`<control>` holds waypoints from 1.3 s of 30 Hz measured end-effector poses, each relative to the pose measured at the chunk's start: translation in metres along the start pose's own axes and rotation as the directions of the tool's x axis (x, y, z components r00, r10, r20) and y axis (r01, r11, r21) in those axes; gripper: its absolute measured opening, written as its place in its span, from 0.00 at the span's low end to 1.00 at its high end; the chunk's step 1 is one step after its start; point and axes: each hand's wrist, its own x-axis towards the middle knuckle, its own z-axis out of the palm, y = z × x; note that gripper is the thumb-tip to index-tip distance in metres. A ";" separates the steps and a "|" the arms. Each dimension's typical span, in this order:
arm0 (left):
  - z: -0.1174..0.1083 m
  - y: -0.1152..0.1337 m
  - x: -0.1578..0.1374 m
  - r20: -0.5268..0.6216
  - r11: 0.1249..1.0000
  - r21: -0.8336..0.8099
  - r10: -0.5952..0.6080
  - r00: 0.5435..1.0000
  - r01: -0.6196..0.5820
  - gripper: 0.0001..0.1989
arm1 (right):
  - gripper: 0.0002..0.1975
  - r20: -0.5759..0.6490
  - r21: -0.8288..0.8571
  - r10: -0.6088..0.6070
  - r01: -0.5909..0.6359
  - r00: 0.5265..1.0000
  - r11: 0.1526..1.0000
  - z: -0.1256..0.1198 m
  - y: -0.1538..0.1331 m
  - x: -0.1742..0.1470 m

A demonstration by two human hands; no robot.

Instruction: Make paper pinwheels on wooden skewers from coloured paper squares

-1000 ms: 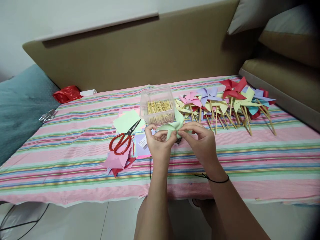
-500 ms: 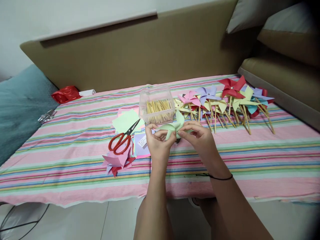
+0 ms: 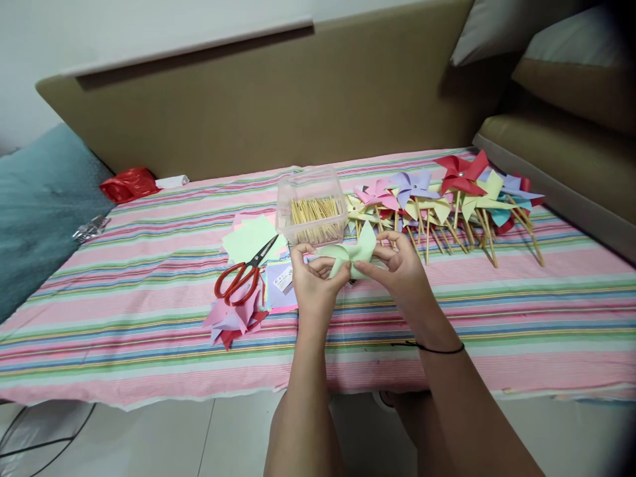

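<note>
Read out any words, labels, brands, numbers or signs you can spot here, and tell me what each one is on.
No text can be read for certain.
Small white card on the lavender paper: bears print, too small and blurred to quote.
White object beside the red plastic bag: no lettering can be made out.

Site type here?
Probably a home living room: what looks like a sofa with a tan backrest, a teal cushion at the left end, and a striped cloth spread in front of the backrest.
</note>
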 end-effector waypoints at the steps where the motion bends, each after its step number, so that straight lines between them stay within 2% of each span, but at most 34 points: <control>1: 0.000 0.000 0.000 0.005 1.000 0.002 0.000 1.000 0.000 0.26 | 0.27 0.010 0.011 0.014 -0.014 1.000 1.000 0.000 -0.001 0.000; 16: -0.003 -0.004 0.001 0.017 0.999 -0.014 -0.040 0.999 0.040 0.28 | 0.38 0.023 0.001 -0.022 0.022 1.000 1.000 0.000 -0.004 -0.005; 39: -0.001 -0.001 0.000 0.014 0.996 -0.044 -0.071 0.997 0.072 0.27 | 0.37 -0.012 -0.052 0.013 -0.013 1.000 0.999 -0.001 -0.010 -0.006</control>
